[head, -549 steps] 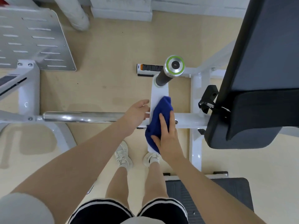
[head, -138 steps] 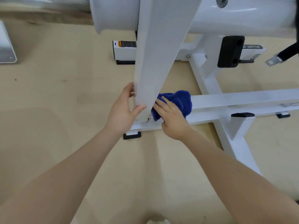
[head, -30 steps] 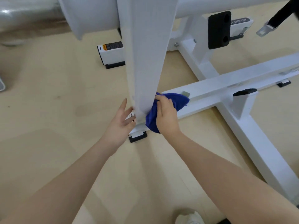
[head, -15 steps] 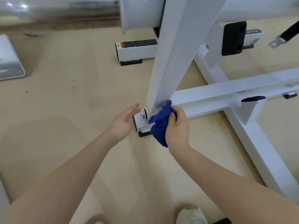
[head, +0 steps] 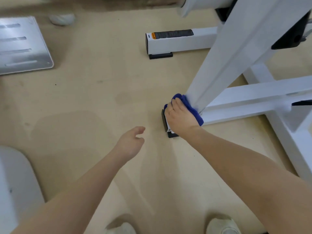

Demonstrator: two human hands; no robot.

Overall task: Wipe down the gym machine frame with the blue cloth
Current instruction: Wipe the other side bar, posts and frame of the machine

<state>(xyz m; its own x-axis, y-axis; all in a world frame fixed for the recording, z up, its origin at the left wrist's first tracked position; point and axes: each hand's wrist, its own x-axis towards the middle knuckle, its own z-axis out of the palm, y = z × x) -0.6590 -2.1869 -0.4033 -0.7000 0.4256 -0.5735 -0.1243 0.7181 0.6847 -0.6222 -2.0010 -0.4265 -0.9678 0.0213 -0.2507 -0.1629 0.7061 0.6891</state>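
Two hands low to floor | my right hand [head: 181,116] palm-down, fingers curled over blue cloth [head: 191,107], pressing it on the foot of the white frame post [head: 224,65] just right of it | my left hand [head: 130,143] loose, half-curled, holding nothing, well apart | frame end under right hand mostly hidden, cloth edges blurred
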